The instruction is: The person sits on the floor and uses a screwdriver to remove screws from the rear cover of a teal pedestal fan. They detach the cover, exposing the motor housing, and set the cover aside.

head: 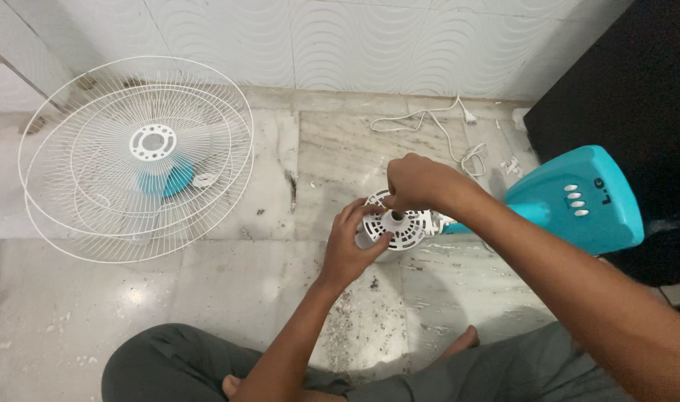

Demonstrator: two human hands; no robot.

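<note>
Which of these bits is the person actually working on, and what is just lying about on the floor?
In hand:
- white fan motor housing, gripped by the left hand and right hand
- teal fan base, joined to it

Lying about:
- white wire fan guards, leaning at the wall
- teal fan blade behind them
- white power cord

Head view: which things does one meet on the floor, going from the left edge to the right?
White wire fan guards → left hand → white motor housing → right hand → teal fan base.
</note>
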